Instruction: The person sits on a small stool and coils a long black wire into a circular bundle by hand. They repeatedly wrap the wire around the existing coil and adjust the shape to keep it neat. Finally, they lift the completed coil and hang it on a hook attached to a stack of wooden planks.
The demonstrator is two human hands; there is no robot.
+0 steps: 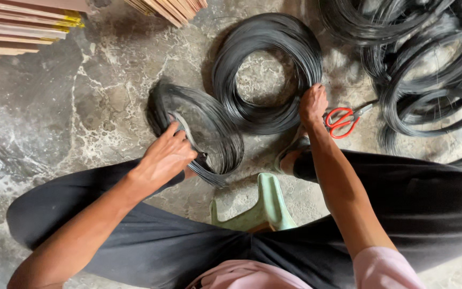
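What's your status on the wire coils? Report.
Left hand gripping small black wire coil. Right hand on larger coil. Red-handled scissors beside right hand.

Your left hand closes on a coil of thin dark metal wire, its strands smooth with a dull grey sheen. Your right hand grips a second coil of the same wire, matt black with faint glints. More wire of that finish lies heaped at your right. The scissors have glossy red plastic handles and bare metal blades. The floor is rough, mottled concrete, grey and stained white. The boards are pale, raw wood. Your stool is smooth green plastic; your trousers are matt dark cloth.
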